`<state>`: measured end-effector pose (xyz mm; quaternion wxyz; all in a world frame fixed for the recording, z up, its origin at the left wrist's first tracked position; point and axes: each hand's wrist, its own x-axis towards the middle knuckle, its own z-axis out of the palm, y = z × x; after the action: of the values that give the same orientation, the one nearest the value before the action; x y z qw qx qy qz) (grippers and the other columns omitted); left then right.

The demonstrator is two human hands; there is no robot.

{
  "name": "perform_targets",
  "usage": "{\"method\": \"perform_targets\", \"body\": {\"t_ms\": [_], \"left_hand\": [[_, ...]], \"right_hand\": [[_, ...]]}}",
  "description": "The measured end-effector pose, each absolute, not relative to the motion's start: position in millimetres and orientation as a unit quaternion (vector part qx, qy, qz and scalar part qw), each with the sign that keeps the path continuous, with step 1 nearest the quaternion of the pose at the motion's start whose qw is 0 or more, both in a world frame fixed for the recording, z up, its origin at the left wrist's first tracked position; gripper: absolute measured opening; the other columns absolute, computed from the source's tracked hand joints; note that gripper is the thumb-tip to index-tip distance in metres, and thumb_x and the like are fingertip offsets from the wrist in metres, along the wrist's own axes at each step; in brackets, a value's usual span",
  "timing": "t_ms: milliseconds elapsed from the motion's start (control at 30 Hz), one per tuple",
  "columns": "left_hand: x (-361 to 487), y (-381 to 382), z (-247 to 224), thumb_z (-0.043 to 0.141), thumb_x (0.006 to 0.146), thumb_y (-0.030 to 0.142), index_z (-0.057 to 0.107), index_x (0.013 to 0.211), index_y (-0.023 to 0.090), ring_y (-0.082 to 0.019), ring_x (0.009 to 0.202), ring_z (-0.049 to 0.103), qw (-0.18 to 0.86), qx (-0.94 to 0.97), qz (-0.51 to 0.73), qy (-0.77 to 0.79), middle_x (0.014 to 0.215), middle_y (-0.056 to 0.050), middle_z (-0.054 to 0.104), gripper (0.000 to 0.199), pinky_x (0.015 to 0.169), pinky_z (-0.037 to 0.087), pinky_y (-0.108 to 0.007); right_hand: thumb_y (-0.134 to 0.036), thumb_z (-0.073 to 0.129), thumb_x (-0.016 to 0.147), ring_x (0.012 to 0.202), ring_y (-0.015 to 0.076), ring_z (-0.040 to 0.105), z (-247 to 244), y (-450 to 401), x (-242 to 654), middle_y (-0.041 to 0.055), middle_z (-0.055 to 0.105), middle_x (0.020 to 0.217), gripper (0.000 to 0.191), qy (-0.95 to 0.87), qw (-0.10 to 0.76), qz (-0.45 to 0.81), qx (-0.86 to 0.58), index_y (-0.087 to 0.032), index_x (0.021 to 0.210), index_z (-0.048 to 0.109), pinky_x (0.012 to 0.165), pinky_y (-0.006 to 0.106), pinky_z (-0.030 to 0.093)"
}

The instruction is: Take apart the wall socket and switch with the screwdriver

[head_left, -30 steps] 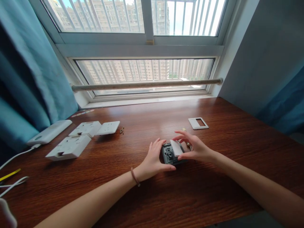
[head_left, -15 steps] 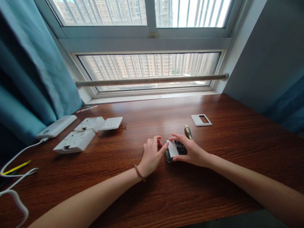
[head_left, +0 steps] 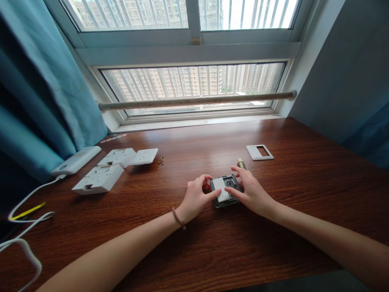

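A dark square module with a white panel on its left part lies on the wooden table. My left hand grips the module's left side, its thumb on the white panel and its fingers at the far left edge. From the right, my right hand grips the module, with the thumb across its top by the panel's edge and the fingers at the far right side. Just beyond the right fingers is a screwdriver, partly hidden by them.
White frame at the back right. Small screws, a white socket plate and white boxes stand left. Further left are a white device, a cable and a yellow strip.
My right thumb has moved from the module's near edge onto its top, and the right fingers have moved to its far right side. More of the dark module shows. The view has shifted slightly.
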<state>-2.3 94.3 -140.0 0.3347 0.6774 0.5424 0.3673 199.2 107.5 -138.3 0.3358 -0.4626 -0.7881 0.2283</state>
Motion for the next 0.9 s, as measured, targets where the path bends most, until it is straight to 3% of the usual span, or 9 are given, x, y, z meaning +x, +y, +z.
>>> {"method": "perform_targets", "body": {"t_ms": [200, 333, 467, 700, 900], "left_hand": [[1, 92, -139, 0.067, 0.071, 0.033, 0.042, 0.106, 0.018, -0.014, 0.073, 0.059, 0.475, 0.623, 0.403, 0.473, 0.084, -0.001, 0.060, 0.045, 0.065, 0.048, -0.026], [3, 95, -135, 0.067, 0.070, 0.031, 0.043, 0.099, 0.017, -0.014, 0.077, 0.060, 0.550, 0.579, 0.411, 0.440, 0.088, -0.002, 0.060, 0.040, 0.068, 0.050, -0.026], [2, 101, -135, 0.061, 0.076, 0.035, 0.048, 0.086, 0.015, -0.011, 0.068, 0.058, 0.543, 0.584, 0.402, 0.451, 0.079, 0.000, 0.058, 0.026, 0.062, 0.047, -0.022], [4, 97, -135, 0.063, 0.075, 0.035, 0.046, 0.086, 0.016, -0.012, 0.070, 0.059, 0.536, 0.583, 0.407, 0.454, 0.081, -0.001, 0.059, 0.027, 0.062, 0.049, -0.023], [6, 94, -133, 0.061, 0.075, 0.035, 0.044, 0.087, 0.017, -0.009, 0.058, 0.055, 0.530, 0.584, 0.405, 0.463, 0.073, 0.001, 0.057, 0.027, 0.047, 0.042, -0.017]], "right_hand": [[-0.041, 0.061, 0.076, 0.115, 0.0283, 0.050, -144, 103, 194, 0.0160, 0.051, 0.125, 0.064, -0.774, 0.319, 0.273, -0.474, -0.017, 0.130, 0.036, 0.097, 0.045, 0.040], [-0.038, 0.063, 0.074, 0.118, 0.0280, 0.047, -143, 101, 191, 0.0174, 0.049, 0.127, 0.067, -0.769, 0.317, 0.282, -0.477, -0.014, 0.130, 0.035, 0.099, 0.043, 0.038], [-0.037, 0.065, 0.071, 0.118, 0.0273, 0.046, -140, 100, 191, 0.0166, 0.048, 0.127, 0.069, -0.768, 0.311, 0.285, -0.481, -0.014, 0.129, 0.035, 0.099, 0.042, 0.038], [-0.036, 0.067, 0.069, 0.105, 0.0253, 0.054, -139, 98, 190, 0.0109, 0.054, 0.114, 0.062, -0.758, 0.322, 0.309, -0.475, -0.019, 0.121, 0.037, 0.089, 0.039, 0.044], [-0.034, 0.068, 0.069, 0.096, 0.0236, 0.058, -139, 99, 190, 0.0077, 0.057, 0.106, 0.055, -0.750, 0.338, 0.331, -0.463, -0.021, 0.115, 0.040, 0.084, 0.037, 0.047]]}}
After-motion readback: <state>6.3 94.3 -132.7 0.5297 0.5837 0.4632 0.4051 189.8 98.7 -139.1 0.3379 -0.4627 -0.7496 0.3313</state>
